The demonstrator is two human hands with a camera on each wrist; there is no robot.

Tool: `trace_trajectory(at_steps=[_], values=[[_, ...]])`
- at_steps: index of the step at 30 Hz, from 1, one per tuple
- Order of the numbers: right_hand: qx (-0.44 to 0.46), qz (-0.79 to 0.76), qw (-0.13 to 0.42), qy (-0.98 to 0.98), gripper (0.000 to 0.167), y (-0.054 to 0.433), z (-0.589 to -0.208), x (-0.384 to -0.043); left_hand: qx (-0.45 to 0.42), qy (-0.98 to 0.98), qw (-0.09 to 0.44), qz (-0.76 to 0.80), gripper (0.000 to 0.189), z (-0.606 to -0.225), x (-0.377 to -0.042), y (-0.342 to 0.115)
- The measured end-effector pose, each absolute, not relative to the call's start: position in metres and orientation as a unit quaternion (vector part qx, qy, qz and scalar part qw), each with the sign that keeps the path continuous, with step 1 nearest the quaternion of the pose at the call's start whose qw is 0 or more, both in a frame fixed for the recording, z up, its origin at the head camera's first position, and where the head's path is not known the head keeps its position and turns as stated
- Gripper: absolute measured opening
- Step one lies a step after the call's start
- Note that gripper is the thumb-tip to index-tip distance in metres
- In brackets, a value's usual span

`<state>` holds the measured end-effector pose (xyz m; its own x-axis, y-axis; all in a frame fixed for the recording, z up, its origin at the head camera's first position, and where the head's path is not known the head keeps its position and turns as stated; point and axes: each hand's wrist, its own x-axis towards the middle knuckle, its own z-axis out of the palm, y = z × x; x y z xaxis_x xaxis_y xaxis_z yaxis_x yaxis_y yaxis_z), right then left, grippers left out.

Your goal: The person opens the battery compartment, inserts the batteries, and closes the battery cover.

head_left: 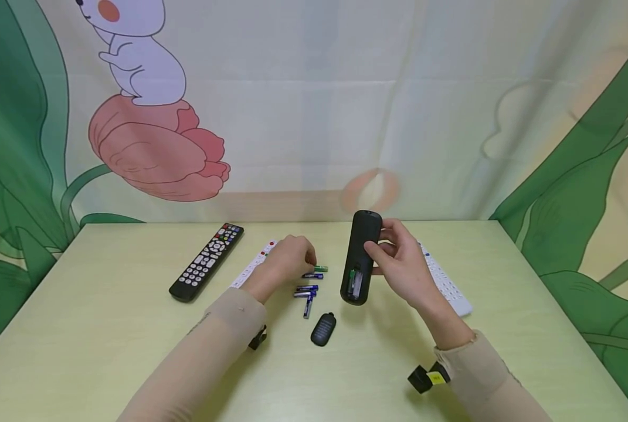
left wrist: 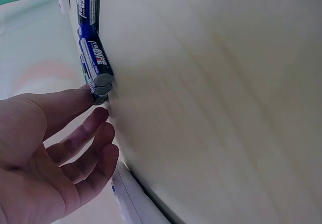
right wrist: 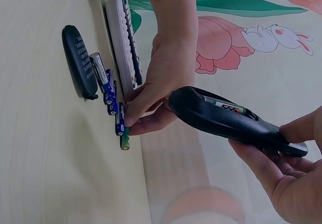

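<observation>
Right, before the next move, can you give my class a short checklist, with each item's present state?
1. Long black plastic remote gripped by the right hand: ok.
2. Battery compartment in its back uncovered: ok; the small black oval cover lies on the pale wood-look table.
3. Free slot inside: cannot tell; at least one green-and-white battery shows there.
4. Slim green cylindrical battery firmly gripped by the left hand: cannot tell; the hold is mostly hidden.
5. That green battery inside the remote: not ok; it is outside, beside the blue cylindrical batteries.
</observation>
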<state>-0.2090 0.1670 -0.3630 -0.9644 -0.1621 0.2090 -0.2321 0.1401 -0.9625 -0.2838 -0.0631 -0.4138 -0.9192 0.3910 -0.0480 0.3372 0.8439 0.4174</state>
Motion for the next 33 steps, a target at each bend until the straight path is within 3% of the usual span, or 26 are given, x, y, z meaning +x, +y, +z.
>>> trace_trajectory(at_steps=[15,23,33], values=[[0.130,0.641,0.027,-0.756,0.035,0.169,-0.362,-0.209,0.190,0.942,0.055,0.272,0.006,-0.414,-0.287,-0.066],[0.128,0.639,0.026,-0.758,0.035,0.167,-0.364,-0.210,0.198,0.931,0.010,0.305,0.009,-0.410,-0.283,-0.074],[0.130,0.641,0.027,-0.756,0.035,0.165,-0.365,-0.210,0.185,0.912,-0.005,0.366,0.005,-0.397,-0.268,-0.083]])
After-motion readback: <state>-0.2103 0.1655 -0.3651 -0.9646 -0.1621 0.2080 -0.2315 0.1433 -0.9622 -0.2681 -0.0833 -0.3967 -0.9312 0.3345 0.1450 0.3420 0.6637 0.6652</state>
